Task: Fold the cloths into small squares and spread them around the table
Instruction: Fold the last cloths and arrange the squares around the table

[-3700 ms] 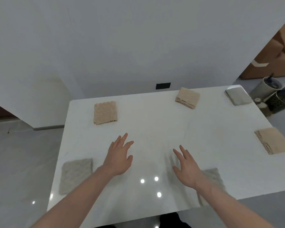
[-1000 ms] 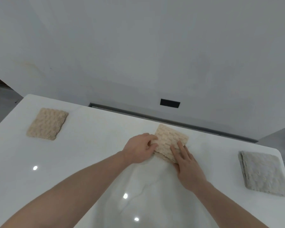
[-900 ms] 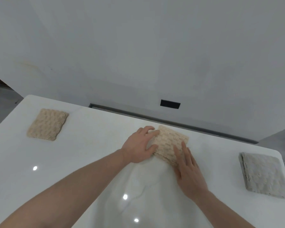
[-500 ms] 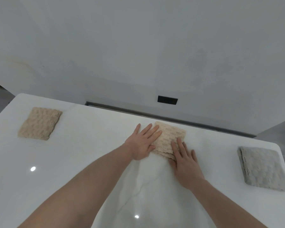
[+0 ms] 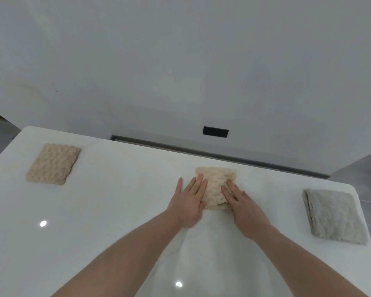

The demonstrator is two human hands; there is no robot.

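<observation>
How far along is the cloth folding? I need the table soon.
Three folded squares show: a beige cloth far left and a grey cloth right lie finished. The left hand and right hand press the middle beige cloth flat. Any others are out of view.

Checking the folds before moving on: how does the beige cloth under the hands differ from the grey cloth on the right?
The middle beige cloth has both hands, left and right, flat on it; the grey cloth lies untouched. The beige one sits nearer the far edge, the grey one near the right edge. Both are folded, textured squares.
</observation>
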